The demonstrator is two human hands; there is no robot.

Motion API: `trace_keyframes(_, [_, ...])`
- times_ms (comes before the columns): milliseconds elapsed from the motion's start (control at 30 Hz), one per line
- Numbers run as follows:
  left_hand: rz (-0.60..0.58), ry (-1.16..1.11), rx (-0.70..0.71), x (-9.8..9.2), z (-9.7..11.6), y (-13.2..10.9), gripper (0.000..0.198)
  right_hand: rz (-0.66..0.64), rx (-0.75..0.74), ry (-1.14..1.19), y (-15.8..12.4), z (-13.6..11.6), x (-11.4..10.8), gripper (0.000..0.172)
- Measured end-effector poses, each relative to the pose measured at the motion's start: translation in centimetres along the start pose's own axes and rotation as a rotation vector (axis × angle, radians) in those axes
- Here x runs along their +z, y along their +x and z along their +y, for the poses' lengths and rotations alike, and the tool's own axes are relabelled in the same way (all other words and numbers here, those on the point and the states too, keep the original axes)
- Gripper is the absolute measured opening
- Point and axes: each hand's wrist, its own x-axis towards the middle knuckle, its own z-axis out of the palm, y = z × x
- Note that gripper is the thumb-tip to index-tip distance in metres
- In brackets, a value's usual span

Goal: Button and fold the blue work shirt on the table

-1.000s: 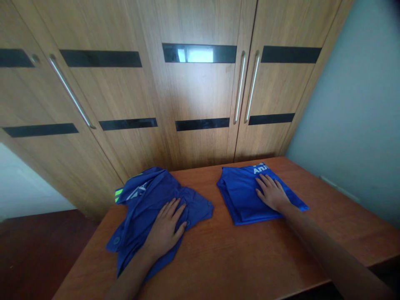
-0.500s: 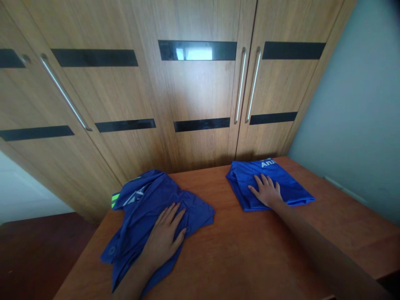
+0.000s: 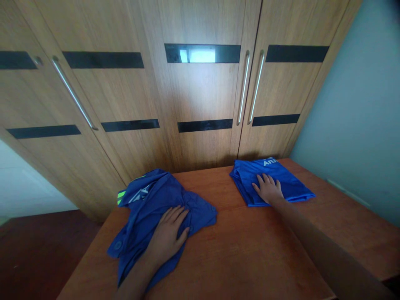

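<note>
On the left of the table lies a crumpled dark blue shirt with yellow-green stripes and white lettering at its far left end. My left hand rests flat on it, fingers stretched out. To the right, a brighter blue garment lies folded into a rough rectangle, with white letters along its far edge. My right hand lies palm down on this folded garment, its fingers spread. Neither hand grips the cloth.
The reddish-brown wooden table carries both garments. Behind it stands a tall wooden wardrobe with dark strips and long metal handles. A pale wall borders the table on the right. Dark red floor shows at lower left.
The whole view has shifted slightly, so things appear a little further right. Both hands stay flat on the same garments, and the cloth looks unchanged.
</note>
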Motion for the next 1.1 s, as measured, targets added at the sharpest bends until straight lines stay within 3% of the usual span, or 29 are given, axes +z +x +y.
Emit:
trace_keyframes(167, [-0.045,-0.072,0.014,-0.1,1.5,0.2,0.041,0.063,-0.138,0.065,-2.7,-4.2,-2.3,0.048])
trace_keyframes(333, [-0.11,-0.134,0.081,-0.9,5.3,0.9,0.046,0.056,-0.508,0.487,-6.7,-12.0,-6.0,0.051])
trace_keyframes(433, [-0.117,-0.177,0.122,-1.6,7.9,1.1,0.05,-0.011,-0.597,0.66,-8.8,-16.6,-8.5,0.052])
trace_keyframes(533, [-0.127,-0.221,0.135,-2.3,9.8,0.5,0.042,-0.02,-0.679,0.653,-10.1,-20.2,-10.8,0.061])
trace_keyframes(600, [-0.138,-0.233,0.115,-2.5,10.7,-0.2,0.036,-0.026,-0.823,0.597,-10.8,-22.1,-11.9,0.07])
trace_keyframes(733, [-0.111,-0.23,0.129,-3.1,12.0,-2.2,0.033,-0.043,-1.027,0.504,-11.9,-25.2,-12.3,0.075])
trace_keyframes(833, [-0.018,-0.212,0.222,-3.9,11.9,-4.0,0.041,-0.034,-0.969,0.489,-12.1,-26.2,-11.8,0.053])
trace_keyframes(933, [0.159,-0.138,0.31,-4.8,10.2,-5.8,0.048,0.007,-0.87,0.642,-11.2,-25.6,-12.0,0.035])
trace_keyframes(1000, [0.331,-0.062,0.237,-5.3,8.4,-6.8,0.05,0.059,-0.775,0.867,-10.2,-24.1,-12.8,0.033])
trace_keyframes(1100, [0.505,0.019,-0.016,-5.6,5.7,-7.4,0.044,0.119,-0.591,1.264,-8.6,-20.8,-14.5,0.03])
